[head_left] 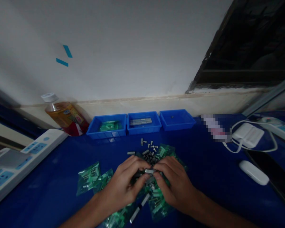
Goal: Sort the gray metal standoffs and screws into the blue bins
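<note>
Silver-coloured metal shows on a small bar (149, 171) pinched by the fingertips of the left hand (126, 180) and the right hand (175, 180), in front of the middle blue tray (144, 129). Loose screws (142, 142) lie nearer that tray; green packets (88, 177) lie farther from it.

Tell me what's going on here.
A person's left hand and right hand hold a small silver piece between them. Loose screws lie just beyond, and green plastic bags of parts lie around the hands. Farther back stand three blue trays; the left one holds green packets, the middle one silver bars.
</note>
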The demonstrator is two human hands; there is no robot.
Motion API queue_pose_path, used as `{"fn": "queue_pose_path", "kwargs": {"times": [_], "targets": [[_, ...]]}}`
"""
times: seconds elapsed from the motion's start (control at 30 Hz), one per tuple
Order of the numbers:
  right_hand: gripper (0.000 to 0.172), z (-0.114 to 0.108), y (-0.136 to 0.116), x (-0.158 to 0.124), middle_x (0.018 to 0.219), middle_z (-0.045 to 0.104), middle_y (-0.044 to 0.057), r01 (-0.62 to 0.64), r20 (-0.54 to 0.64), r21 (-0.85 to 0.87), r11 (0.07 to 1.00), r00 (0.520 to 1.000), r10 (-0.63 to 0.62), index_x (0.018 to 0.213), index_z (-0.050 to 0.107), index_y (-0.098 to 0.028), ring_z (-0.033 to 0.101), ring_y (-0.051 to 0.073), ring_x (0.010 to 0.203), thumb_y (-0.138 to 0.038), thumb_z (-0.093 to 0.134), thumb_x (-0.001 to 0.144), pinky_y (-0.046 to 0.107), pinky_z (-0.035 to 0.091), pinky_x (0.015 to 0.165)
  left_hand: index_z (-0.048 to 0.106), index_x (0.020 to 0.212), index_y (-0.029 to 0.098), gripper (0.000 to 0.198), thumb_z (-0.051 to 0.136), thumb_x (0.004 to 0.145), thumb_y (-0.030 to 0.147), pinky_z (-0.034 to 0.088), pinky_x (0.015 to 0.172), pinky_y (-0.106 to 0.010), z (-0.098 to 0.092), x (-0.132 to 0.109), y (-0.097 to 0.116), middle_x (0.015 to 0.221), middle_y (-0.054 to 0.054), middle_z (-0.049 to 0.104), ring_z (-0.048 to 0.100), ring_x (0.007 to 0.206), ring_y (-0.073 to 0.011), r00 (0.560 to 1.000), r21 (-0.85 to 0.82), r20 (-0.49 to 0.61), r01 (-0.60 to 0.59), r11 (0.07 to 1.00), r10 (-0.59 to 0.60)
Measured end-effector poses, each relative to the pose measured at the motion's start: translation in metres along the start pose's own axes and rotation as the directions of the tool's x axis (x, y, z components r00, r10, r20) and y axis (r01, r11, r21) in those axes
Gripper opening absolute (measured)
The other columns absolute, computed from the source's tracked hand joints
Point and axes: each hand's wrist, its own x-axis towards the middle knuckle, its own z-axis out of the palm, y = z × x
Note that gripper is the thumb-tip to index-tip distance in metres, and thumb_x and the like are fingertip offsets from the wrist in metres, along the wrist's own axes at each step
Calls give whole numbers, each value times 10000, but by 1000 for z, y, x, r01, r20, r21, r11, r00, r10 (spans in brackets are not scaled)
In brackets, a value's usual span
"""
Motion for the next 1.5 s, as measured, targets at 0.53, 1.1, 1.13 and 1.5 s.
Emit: {"fn": "queue_pose_path", "kwargs": {"times": [0.53, 1.1, 1.13, 1.5], "targets": [[92, -10, -4, 12, 833, 607, 64, 116, 61, -178, 977, 992, -107, 927, 552, -159, 538, 205, 763, -153, 523, 840, 362, 396, 686, 532, 709, 157, 277, 401, 934, 252, 401, 626, -261, -5, 7, 1, 662, -18, 535, 502, 651, -131, 997, 121, 69, 8, 993, -16], [133, 37, 86, 198, 810, 707, 64, 78, 614, -330, 941, 774, 151, 831, 720, -168, 627, 185, 742, -238, 652, 740, 242, 386, 593, 611, 931, 188, 171, 449, 874, 183, 466, 731, -266, -42, 22, -50, 901, -44, 617, 602, 818, -164, 941, 391, 207, 171, 904, -268], [137, 40, 83, 201, 808, 709, 70, 101, 640, -336, 936, 754, 148, 832, 719, -158, 630, 188, 739, -228, 654, 733, 242, 385, 584, 611, 925, 188, 167, 454, 870, 184, 464, 724, -263, -42, 23, -51, 898, -42, 619, 602, 811, -162, 943, 385, 203, 172, 907, -265], [156, 44, 74, 213, 858, 679, 115, 229, 664, -405, 885, 739, 113, 853, 678, -132, 613, 224, 781, -228, 649, 732, 268, 383, 601, 600, 868, 181, 101, 512, 837, 221, 439, 673, -267, -43, 32, -60, 851, -36, 606, 590, 764, -169, 946, 399, 193, 165, 902, -259]]}}
